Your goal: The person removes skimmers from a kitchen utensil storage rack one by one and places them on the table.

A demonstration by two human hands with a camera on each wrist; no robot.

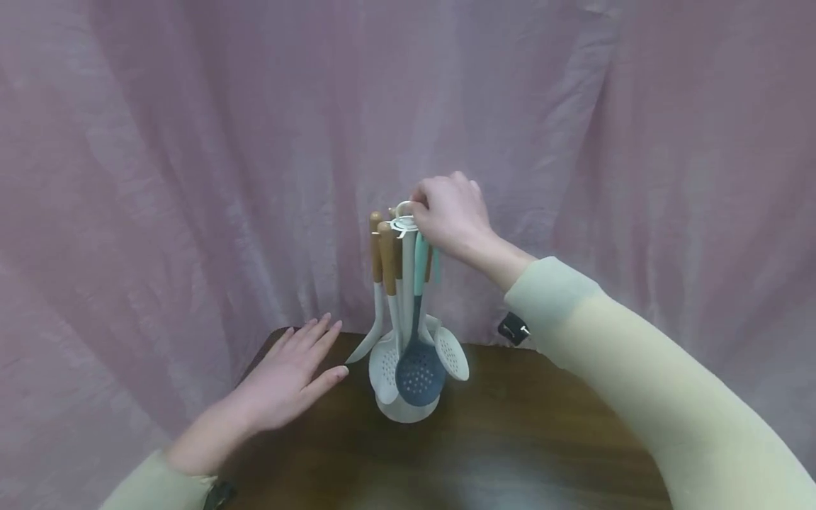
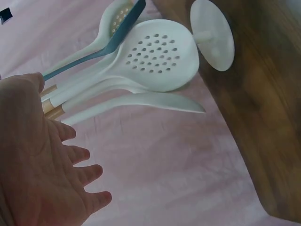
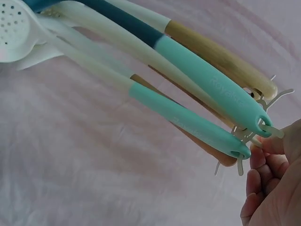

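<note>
A: Head view. We see a utensil stand [image 1: 405, 407] upright on the dark wooden table [image 1: 523, 439], just in front of a pink curtain [image 1: 191, 142]. Where are our hands?

B: Our right hand [image 1: 446, 216] is at the top of the stand, fingers curled about its white ring and hook crown [image 1: 403, 221]; we judge this hold steadies the rack from above. Our left hand [image 1: 290, 379] lies released, fingers straight, flat on the table just beside the stand's base, grasping nothing.

A: Left wrist view. What hangs there?

B: A white slotted spoon [image 2: 157, 56] faces the camera, a dark blue skimmer [image 2: 120, 30] behind it, a white spatula blade [image 2: 146, 101] below. All hang head-down, well apart from the open palm [image 2: 42, 165]. The round white foot [image 2: 214, 37] sits on the wood.

A: Right wrist view. How are the handles held?

B: Two teal handles [image 3: 207, 84] and wooden handles [image 3: 221, 59] hang by their end holes from the small white hooks [image 3: 261, 129], which is why they gather at one point. Our fingertips [image 3: 263, 162] pinch the hook cluster there, touching the teal ends.
</note>
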